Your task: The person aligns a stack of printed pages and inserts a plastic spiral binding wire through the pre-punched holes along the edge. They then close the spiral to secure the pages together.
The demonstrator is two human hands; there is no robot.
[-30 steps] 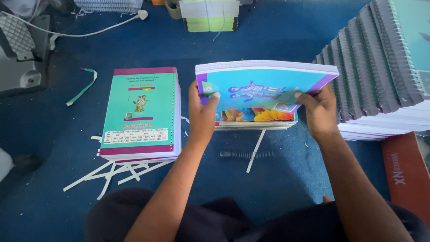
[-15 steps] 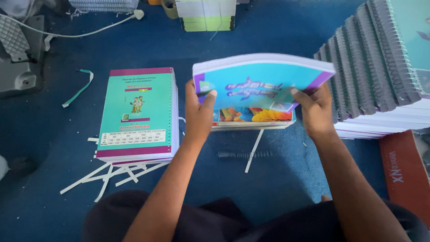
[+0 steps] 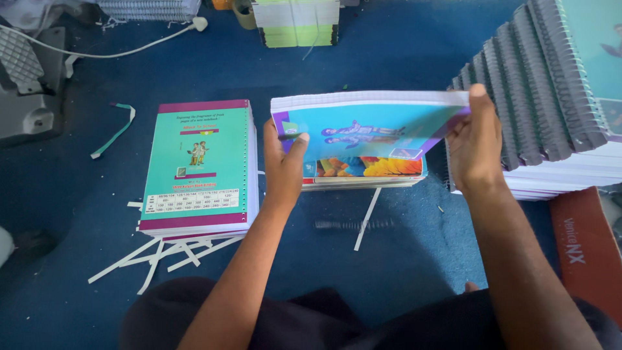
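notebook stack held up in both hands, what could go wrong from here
1. The notebook stack is pinched only at its two ends by the left hand and right hand; the unbound sheets could sag or fan out of that grip.
2. If it drops, it may knock the pile below out of line.
3. The loose wire coil and paper strips on the blue floor could snag or get mixed in.

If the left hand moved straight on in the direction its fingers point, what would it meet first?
The left hand points up the picture, already gripping the blue notebook. Past that, probably bare blue floor, then the green-edged paper stack; depth is unclear.
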